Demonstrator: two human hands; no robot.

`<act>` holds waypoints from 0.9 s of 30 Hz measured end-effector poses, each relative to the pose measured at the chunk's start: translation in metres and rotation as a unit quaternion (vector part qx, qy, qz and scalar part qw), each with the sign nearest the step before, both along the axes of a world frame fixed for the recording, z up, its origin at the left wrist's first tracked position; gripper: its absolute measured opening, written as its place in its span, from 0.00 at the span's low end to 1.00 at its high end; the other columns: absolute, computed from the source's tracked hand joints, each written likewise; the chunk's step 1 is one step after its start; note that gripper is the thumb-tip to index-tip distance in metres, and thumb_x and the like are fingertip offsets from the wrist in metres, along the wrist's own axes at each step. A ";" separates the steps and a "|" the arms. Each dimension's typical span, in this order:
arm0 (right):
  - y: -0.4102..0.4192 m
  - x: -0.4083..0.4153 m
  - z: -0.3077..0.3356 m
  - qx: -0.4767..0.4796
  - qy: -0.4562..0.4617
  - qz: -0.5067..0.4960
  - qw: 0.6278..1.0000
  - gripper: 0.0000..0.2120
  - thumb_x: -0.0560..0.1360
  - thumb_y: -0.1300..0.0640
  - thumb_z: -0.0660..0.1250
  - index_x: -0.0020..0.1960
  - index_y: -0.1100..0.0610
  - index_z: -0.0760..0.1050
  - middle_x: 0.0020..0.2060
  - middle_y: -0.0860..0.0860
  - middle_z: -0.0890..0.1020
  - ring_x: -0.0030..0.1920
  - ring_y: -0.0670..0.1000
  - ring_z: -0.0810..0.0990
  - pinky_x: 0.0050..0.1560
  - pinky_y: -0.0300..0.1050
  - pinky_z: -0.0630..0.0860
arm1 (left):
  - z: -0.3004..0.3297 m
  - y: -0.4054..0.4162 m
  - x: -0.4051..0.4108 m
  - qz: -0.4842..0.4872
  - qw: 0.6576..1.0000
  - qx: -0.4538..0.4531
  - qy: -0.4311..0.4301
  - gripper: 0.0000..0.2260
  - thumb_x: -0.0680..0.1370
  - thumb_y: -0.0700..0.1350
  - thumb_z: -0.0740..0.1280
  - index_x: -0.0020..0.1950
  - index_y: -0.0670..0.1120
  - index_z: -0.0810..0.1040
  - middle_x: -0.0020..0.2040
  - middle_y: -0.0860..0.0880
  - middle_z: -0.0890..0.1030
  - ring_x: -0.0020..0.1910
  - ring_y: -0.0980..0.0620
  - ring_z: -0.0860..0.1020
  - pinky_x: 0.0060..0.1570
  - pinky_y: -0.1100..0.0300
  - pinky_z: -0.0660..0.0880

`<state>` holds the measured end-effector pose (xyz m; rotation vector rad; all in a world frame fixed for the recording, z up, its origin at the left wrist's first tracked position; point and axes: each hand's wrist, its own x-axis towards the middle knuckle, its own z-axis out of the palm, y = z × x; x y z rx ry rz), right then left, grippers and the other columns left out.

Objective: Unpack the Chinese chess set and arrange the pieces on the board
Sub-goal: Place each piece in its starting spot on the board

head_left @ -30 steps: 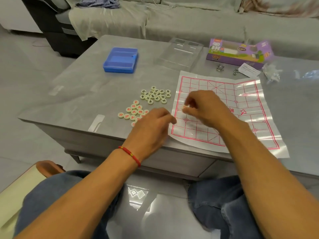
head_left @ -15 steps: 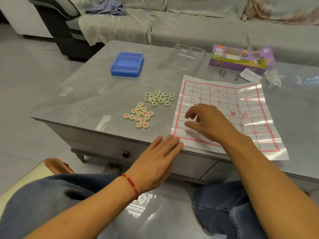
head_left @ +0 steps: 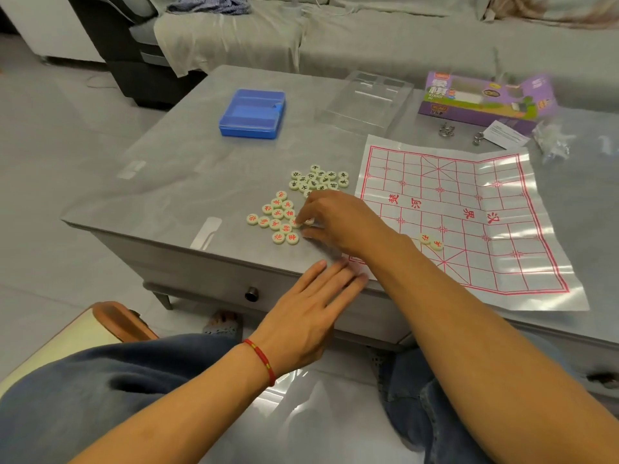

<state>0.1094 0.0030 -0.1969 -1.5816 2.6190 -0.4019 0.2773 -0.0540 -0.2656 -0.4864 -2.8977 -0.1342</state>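
The paper chess board (head_left: 469, 209), white with a red grid, lies on the right half of the table. Two red-lettered pieces (head_left: 430, 241) sit side by side on its near part. A cluster of red-lettered pieces (head_left: 276, 217) and one of black-lettered pieces (head_left: 318, 179) lie on the table left of the board. My right hand (head_left: 338, 222) reaches across to the red cluster, its index finger and thumb pinching a red piece (head_left: 308, 221) at the cluster's right edge. My left hand (head_left: 311, 313) lies flat, fingers straight, fingertips on the board's near left corner at the table edge.
A blue plastic case (head_left: 253, 113) and a clear plastic tray (head_left: 365, 98) stand at the back of the grey table (head_left: 187, 182). The purple set box (head_left: 482, 98), a leaflet, metal rings and a clear wrapper lie at the back right. A sofa stands behind.
My right hand has moved left off the board to the red cluster and pinched a piece. Two red pieces now show on the board. My left hand stays at the table edge.
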 end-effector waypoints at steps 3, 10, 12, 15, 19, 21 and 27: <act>-0.001 -0.002 0.001 -0.008 -0.006 0.003 1.000 0.12 0.75 0.49 0.72 0.58 0.49 0.82 0.55 0.46 0.79 0.53 0.49 0.77 0.52 0.49 0.77 | -0.002 0.001 -0.001 0.004 1.000 -0.004 0.003 0.44 0.68 0.35 0.70 0.81 0.44 0.53 0.80 0.43 0.56 0.80 0.45 0.51 0.78 0.46 0.50; -0.003 -0.010 0.006 -0.006 -0.010 0.010 1.000 0.09 0.75 0.49 0.72 0.51 0.53 0.83 0.47 0.48 0.83 0.46 0.49 0.78 0.45 0.44 0.75 | -0.004 0.000 -0.001 0.004 1.000 -0.004 0.000 0.45 0.68 0.32 0.67 0.81 0.44 0.49 0.81 0.43 0.54 0.80 0.45 0.48 0.78 0.46 0.49; -0.001 -0.013 0.005 -0.009 -0.016 0.004 1.000 0.08 0.75 0.51 0.72 0.51 0.53 0.83 0.46 0.49 0.83 0.46 0.49 0.79 0.46 0.44 0.77 | -0.004 0.001 -0.001 0.005 1.000 -0.006 0.002 0.46 0.68 0.32 0.67 0.81 0.44 0.49 0.81 0.43 0.54 0.80 0.45 0.48 0.78 0.46 0.49; 0.003 -0.015 0.004 -0.017 -0.031 0.004 0.999 0.08 0.76 0.52 0.72 0.53 0.53 0.82 0.48 0.49 0.83 0.47 0.48 0.79 0.48 0.43 0.78 | -0.004 0.001 -0.001 0.005 1.000 -0.005 0.003 0.46 0.68 0.32 0.68 0.81 0.44 0.50 0.81 0.43 0.53 0.80 0.45 0.47 0.78 0.46 0.49; 0.003 -0.013 0.002 -0.028 -0.039 0.012 0.999 0.12 0.76 0.53 0.71 0.59 0.51 0.79 0.51 0.47 0.83 0.47 0.46 0.79 0.49 0.42 0.78 | -0.005 0.002 -0.002 0.009 1.000 -0.004 -0.001 0.45 0.68 0.32 0.67 0.81 0.44 0.50 0.81 0.43 0.54 0.80 0.45 0.47 0.78 0.46 0.48; 0.002 -0.011 0.001 -0.028 -0.031 0.012 0.999 0.14 0.77 0.52 0.70 0.63 0.51 0.79 0.52 0.48 0.83 0.47 0.45 0.77 0.47 0.40 0.75 | -0.006 0.002 -0.002 0.011 1.000 -0.004 -0.002 0.45 0.68 0.32 0.67 0.81 0.44 0.49 0.81 0.43 0.54 0.80 0.44 0.47 0.78 0.46 0.47; 0.019 -0.011 0.012 -0.055 -0.030 -0.003 0.998 0.10 0.77 0.55 0.70 0.57 0.54 0.82 0.50 0.48 0.82 0.44 0.43 0.75 0.42 0.32 0.67 | -0.003 0.002 0.000 0.011 1.000 0.000 0.009 0.46 0.66 0.32 0.66 0.81 0.41 0.49 0.81 0.42 0.51 0.80 0.44 0.47 0.78 0.46 0.49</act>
